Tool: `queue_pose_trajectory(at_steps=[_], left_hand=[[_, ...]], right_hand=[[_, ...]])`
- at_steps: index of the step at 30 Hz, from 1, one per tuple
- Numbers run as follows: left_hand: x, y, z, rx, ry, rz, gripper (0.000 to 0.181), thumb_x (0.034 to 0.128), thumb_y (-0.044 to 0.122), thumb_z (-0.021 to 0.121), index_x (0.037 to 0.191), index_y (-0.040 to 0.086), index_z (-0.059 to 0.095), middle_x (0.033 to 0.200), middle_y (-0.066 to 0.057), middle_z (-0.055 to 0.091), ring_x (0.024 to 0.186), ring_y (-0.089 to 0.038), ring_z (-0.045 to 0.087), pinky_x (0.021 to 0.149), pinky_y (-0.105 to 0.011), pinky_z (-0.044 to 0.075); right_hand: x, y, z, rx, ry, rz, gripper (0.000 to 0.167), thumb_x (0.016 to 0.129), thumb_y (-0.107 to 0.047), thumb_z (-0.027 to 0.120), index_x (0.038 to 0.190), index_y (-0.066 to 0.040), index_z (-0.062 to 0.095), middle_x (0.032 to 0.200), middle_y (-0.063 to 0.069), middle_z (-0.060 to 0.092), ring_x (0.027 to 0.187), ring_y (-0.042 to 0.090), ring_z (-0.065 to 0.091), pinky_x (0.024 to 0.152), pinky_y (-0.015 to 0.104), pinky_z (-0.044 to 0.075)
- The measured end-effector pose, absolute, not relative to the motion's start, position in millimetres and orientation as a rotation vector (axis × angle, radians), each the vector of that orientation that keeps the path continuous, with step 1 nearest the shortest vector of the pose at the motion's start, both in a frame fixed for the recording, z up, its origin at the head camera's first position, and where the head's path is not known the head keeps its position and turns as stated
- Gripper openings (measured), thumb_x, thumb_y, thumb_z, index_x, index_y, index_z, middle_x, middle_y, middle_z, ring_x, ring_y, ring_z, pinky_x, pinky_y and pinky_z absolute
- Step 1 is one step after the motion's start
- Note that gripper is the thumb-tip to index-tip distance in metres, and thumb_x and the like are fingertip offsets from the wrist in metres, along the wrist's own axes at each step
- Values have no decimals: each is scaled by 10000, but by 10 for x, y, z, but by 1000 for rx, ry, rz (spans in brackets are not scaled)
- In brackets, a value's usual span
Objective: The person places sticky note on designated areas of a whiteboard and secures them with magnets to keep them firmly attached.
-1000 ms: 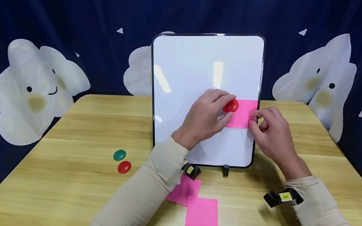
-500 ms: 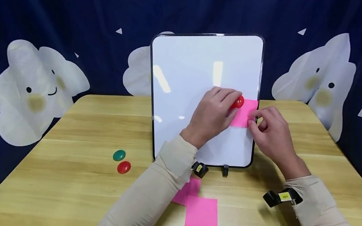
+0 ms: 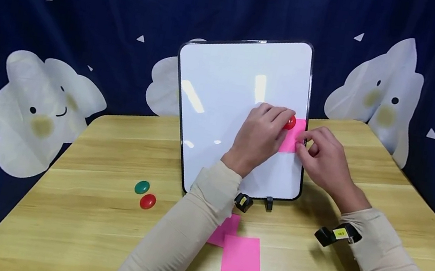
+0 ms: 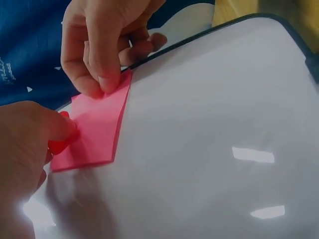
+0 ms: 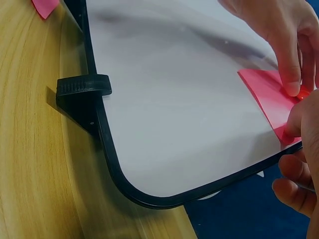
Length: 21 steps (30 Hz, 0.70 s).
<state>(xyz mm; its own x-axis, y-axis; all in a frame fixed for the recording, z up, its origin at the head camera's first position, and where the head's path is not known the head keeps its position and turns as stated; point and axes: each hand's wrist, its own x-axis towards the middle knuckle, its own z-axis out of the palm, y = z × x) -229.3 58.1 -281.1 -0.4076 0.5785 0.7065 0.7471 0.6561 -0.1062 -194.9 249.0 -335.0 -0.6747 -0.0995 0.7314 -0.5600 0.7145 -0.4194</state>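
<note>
A whiteboard stands tilted on the table, a pink paper square lying against it at the right edge. My left hand pinches a round red magnet over the paper's upper part; in the left wrist view the magnet overlaps the paper. My right hand pinches the paper's right edge beside the board's frame, its thumb and forefinger meeting there. In the right wrist view both hands are at the paper; whether the magnet touches it is unclear.
Two pink squares overlap on the table in front of the board, one partly behind the left sleeve. A green magnet and another red magnet lie to the left. Black feet hold up the board; a dark blue curtain hangs behind.
My left hand has moved right with the red magnet, from the paper's left side to further over it. My right hand has stayed at the paper's right edge.
</note>
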Motion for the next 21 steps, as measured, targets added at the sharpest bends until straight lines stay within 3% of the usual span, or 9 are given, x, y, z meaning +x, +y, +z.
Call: queue_pose_trajectory(at_steps=[21], left_hand=[[-2285,582,-2828,-933,-2103,-169,325,921,285,688,1227,177,711,1196,10,694,1077,-177,601,887,-325,467]], right_hand=[[-1935,2460,-3368,419,-2259,831,78,902,-26,681,970,-63,690,914,61,582,634,146,454,556,194,389]])
